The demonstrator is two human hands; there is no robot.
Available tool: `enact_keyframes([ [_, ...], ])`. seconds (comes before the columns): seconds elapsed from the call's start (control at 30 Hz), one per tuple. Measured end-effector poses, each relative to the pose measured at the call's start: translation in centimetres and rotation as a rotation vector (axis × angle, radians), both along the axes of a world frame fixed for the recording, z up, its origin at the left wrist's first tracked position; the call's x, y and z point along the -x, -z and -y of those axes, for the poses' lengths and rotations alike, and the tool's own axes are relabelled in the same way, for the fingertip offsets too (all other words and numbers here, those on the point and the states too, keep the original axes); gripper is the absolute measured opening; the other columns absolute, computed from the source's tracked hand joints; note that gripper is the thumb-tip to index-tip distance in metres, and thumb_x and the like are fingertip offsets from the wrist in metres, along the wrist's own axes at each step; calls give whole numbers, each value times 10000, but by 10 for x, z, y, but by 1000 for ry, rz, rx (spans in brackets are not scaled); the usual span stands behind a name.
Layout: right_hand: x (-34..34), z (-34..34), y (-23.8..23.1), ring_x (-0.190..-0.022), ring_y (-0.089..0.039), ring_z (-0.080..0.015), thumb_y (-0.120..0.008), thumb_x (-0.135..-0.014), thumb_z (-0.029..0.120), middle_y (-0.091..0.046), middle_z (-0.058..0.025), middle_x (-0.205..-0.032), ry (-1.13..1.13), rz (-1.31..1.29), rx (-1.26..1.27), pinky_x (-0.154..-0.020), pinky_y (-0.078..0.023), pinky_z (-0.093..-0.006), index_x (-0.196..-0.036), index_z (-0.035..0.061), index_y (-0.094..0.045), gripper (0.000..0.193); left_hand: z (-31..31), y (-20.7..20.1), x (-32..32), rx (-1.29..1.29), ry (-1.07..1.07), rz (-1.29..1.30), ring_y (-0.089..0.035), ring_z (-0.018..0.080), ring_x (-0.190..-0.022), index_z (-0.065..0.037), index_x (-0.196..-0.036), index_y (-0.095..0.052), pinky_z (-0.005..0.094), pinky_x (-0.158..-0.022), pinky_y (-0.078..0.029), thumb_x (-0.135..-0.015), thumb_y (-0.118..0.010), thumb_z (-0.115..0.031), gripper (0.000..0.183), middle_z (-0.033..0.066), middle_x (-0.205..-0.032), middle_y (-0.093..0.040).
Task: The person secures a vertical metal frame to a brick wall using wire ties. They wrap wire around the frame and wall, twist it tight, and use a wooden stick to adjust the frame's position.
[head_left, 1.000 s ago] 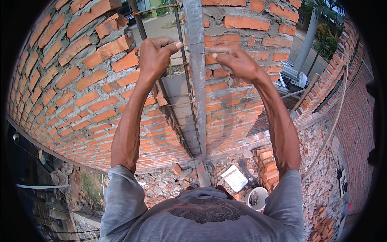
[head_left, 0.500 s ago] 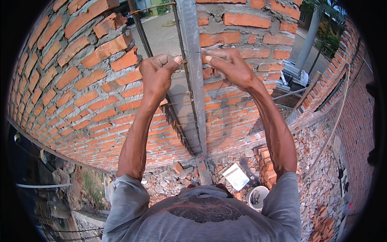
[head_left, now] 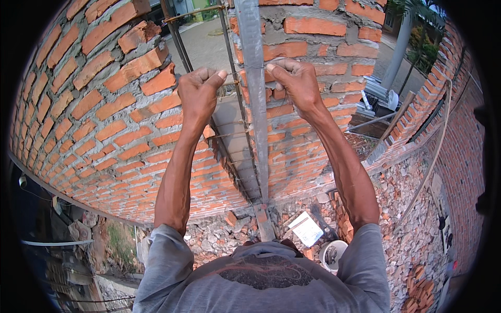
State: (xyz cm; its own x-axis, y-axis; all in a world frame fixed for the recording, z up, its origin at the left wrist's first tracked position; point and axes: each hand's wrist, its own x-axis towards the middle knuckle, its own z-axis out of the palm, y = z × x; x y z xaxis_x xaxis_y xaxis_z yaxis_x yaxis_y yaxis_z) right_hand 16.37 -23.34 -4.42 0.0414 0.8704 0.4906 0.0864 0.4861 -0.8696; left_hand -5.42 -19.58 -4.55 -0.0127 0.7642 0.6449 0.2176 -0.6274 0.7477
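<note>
1. Left hand [head_left: 198,96]: closed, fingers curled, thumb laid along the index finger. Sits in front of the gap between the walls, left of the rebar rod [head_left: 230,47]. Can't tell if anything thin is pinched in it.
2. Right hand [head_left: 296,86]: closed too, fingers bent in, thumb tip pointing left at the grey upright board [head_left: 255,104]. Thumb just beside the board's right edge; contact unclear. Grip contents: can't tell.
3. Board: upright between the two hands, running down to the base of the wall, just right of the rod. Lower end near a short plank [head_left: 264,224].
4. Left brick wall [head_left: 112,125]: rough grey mortar joints, ragged edge at the gap.
5. Right brick wall [head_left: 315,26]: behind the right hand, to the right of the gap.
6. Ground, near side: broken rubble [head_left: 402,208], white flat sheet-like item [head_left: 307,232], pale bucket [head_left: 343,249] to its right, brick stack [head_left: 344,225] partly behind the right forearm.
7. Far right: pale round post [head_left: 399,47] past the wall. Loose bricks [head_left: 418,292] near right.
</note>
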Motion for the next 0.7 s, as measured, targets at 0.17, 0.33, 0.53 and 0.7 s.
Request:
enact_keyframes([
  [0.17,23,-9,10,-499,-475,-54,-659,-922,194,-572,-22,-627,15,-91,-21,-415,-367,-228,-975,-55,-640,256,16,0,5,171,163,-41,-354,49,-429,0,-720,-643,240,-403,-250,-908,-649,-129,228,-27,-543,-500],
  [0.33,37,-15,12,-539,-527,-87,-672,-866,167,-607,-66,-617,88,-53,-67,-466,-392,-266,-918,-111,-644,284,23,-7,16,280,228,-97,-469,80,-363,30,-825,-666,236,-332,-358,-953,-594,-148,231,35,-532,-565],
  [0.53,52,-12,11,-502,-474,-71,-649,-874,178,-550,-28,-554,154,-9,-145,-446,-357,-286,-863,-83,-658,261,7,-22,15,261,159,-135,-581,84,-526,24,-826,-652,224,-451,-458,-951,-599,-155,225,48,-648,-628],
  [0.7,50,-12,9,-485,-451,-71,-636,-875,177,-519,-13,-524,143,7,-149,-441,-343,-296,-789,-52,-659,246,-5,-37,1,106,-6,-181,-610,107,-597,31,-820,-644,235,-499,-487,-922,-648,-188,242,68,-694,-637],
])
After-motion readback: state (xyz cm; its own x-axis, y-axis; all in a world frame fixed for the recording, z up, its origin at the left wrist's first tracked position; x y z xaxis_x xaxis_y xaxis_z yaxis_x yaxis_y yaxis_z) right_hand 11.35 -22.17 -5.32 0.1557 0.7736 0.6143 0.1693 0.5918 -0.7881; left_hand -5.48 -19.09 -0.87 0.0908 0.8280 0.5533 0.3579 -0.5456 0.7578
